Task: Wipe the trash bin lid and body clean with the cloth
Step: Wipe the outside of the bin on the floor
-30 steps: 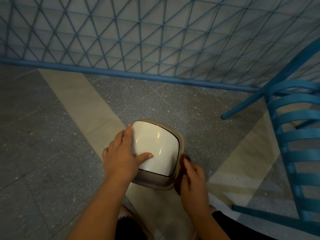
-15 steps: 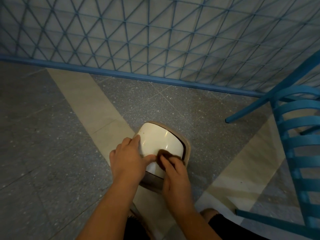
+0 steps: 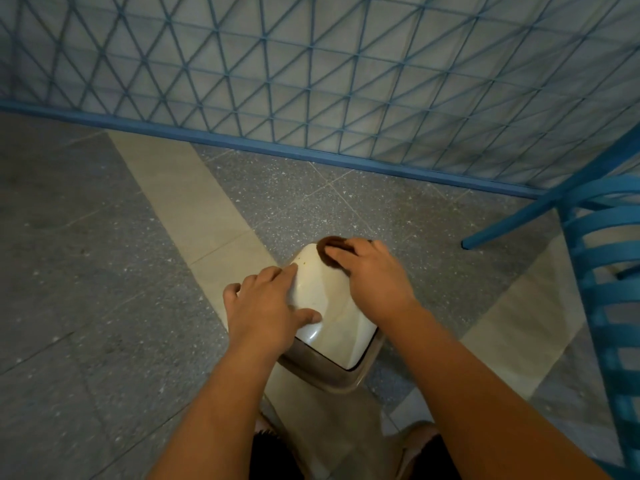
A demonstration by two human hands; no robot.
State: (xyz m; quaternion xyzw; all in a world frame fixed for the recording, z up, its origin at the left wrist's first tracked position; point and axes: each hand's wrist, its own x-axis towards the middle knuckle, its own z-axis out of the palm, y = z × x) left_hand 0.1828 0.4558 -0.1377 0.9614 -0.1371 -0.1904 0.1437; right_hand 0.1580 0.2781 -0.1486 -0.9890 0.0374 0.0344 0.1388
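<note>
Right hand (image 3: 372,275) presses brown cloth (image 3: 330,252) on bin lid (image 3: 329,303); left hand (image 3: 263,306) spread, steadying lid.

bin (image 3: 341,374) stood on floor (image 3: 104,306) | cloth (image 3: 330,252) on lid (image 3: 325,306) far edge | fence (image 3: 311,81) behind | chair (image 3: 602,271) right

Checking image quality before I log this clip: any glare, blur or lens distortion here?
Head view: dim, even light; a small glare streak on the lid near the left hand; straight bars of the blue fence bow from the wide lens; right hand and cloth slightly soft.
</note>
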